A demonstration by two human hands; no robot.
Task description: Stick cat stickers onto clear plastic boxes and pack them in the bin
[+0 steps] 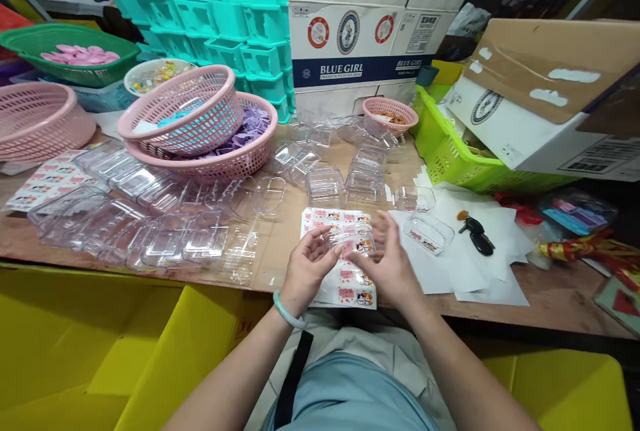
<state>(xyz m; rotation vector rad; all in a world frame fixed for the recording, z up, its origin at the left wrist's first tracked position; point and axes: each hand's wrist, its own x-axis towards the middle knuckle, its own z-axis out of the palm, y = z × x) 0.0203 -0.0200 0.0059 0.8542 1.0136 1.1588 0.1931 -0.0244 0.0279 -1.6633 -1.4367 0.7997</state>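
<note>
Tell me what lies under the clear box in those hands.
A sticker sheet lies on the table under the clear box, which the left hand and right hand hold. The hands hide its middle.

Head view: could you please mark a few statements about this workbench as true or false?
1. The left hand and right hand touch a clear box above the sticker sheet. True.
2. The keys lie left of the hands. False: they lie to the right, on white paper.
3. The round green basket holds pink discs. True.
4. The bracelet is on the right wrist. False: it is on the left wrist.
</note>
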